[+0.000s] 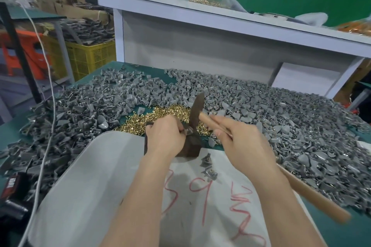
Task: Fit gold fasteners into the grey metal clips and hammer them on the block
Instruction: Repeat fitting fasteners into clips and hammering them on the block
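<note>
My left hand (163,135) pinches a grey metal clip (188,131) on top of the dark metal block (192,145). My right hand (233,136) grips the wooden handle (313,194) of a hammer. Its dark head (196,110) stands just above the held clip. A heap of gold fasteners (152,116) lies behind the block. Grey clips (104,102) are piled across the green table on the left, at the back and on the right. Two clips (208,165) lie on the white sack in front of the block.
A white sack (96,176) with red writing spreads over the table's near side. At the left edge lie a white cord (47,146) and a dark device (12,182). A yellow crate (90,54) of parts stands behind the table. A white shelf (220,20) runs overhead.
</note>
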